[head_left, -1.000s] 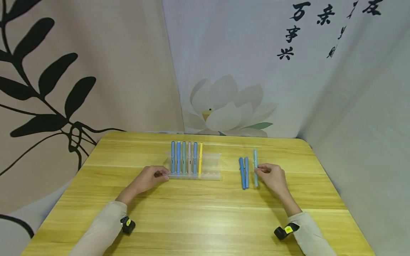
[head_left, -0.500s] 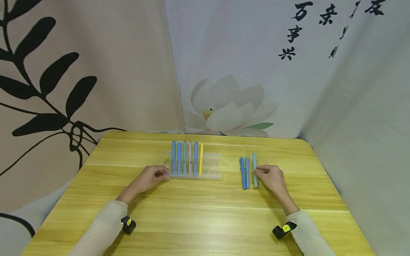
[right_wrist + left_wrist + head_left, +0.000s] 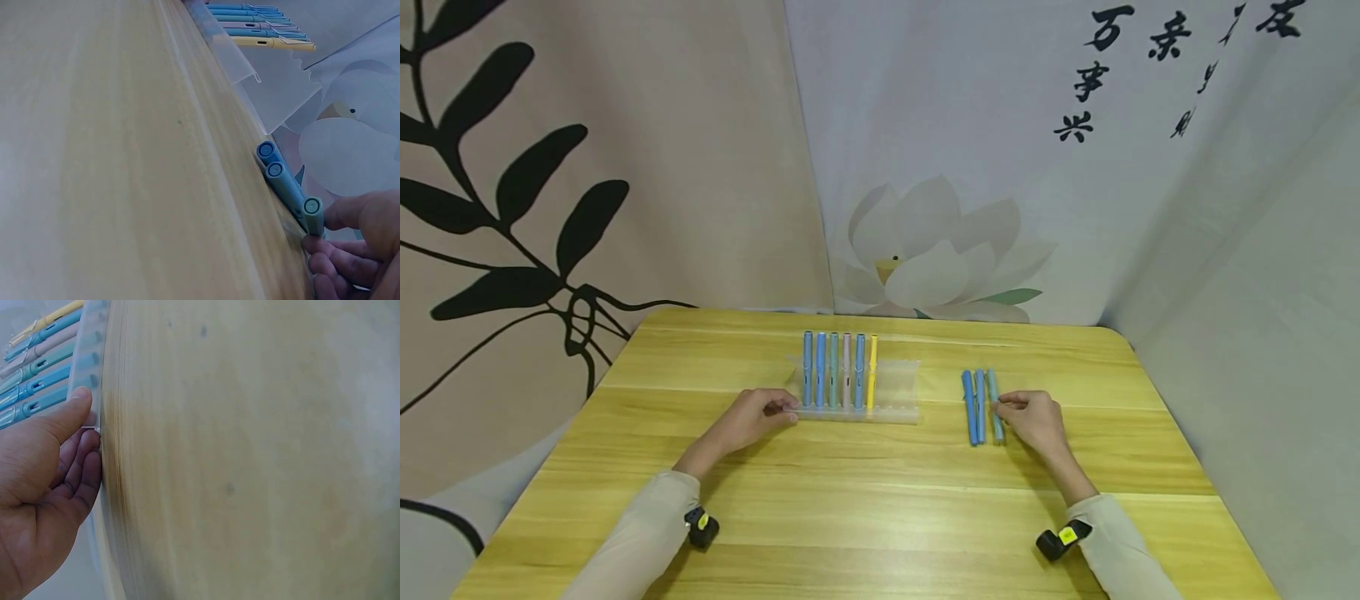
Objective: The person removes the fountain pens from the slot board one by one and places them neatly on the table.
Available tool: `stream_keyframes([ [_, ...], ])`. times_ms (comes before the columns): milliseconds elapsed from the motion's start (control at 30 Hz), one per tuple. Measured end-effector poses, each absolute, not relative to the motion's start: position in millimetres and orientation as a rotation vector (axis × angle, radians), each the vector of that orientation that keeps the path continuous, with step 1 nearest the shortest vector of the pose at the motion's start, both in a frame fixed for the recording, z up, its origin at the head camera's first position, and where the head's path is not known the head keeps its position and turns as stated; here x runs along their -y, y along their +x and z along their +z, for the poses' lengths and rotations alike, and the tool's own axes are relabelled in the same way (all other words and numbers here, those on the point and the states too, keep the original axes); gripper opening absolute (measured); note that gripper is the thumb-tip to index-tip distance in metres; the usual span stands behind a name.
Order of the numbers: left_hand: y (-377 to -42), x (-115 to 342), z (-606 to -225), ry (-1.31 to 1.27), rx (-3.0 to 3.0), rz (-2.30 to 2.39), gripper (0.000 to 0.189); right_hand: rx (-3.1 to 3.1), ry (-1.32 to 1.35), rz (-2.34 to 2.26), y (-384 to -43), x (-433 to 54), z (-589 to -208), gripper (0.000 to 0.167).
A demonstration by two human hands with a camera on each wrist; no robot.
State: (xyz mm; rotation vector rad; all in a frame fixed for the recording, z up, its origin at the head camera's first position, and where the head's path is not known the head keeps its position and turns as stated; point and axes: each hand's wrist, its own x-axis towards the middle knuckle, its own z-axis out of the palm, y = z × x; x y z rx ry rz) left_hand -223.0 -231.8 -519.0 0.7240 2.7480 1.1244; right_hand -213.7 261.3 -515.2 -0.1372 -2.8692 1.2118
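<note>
A clear plastic pen rack [image 3: 897,392] stands left of the table's middle with several capped pens in it: blue, green, pinkish and a yellow pen [image 3: 871,372]. My left hand [image 3: 752,419] grips the rack's left end, the thumb [image 3: 75,412] lying over its front strip. To the right, my right hand [image 3: 1036,418] pinches a light green pen [image 3: 995,407] between thumb and fingers; in the right wrist view its end [image 3: 313,207] points toward the camera. Two blue pens, an outer one [image 3: 970,408] and an inner one [image 3: 980,407], lie close beside it.
The wooden table [image 3: 880,517] ends at a fabric backdrop [image 3: 962,167] printed with a flower and characters. A second curtain wall [image 3: 1247,292] runs along the right side. Black camera units sit on both wrists.
The light green pen has shifted down and left with my right hand, coming closer to the two blue pens and tilting slightly. My left hand keeps its place at the rack.
</note>
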Motion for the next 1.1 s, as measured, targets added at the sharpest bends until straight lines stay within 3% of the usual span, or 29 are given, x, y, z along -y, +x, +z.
stream_keyframes([
  [867, -223, 231, -518, 0.722, -2.755, 1.100, 0.017, 2.832, -0.114, 1.159, -218, -258, -513, 0.025],
  [1100, -223, 232, -517, 0.723, -2.747, 1.102, 0.018, 2.751, 0.052, 1.214, -218, -254, -496, 0.028],
])
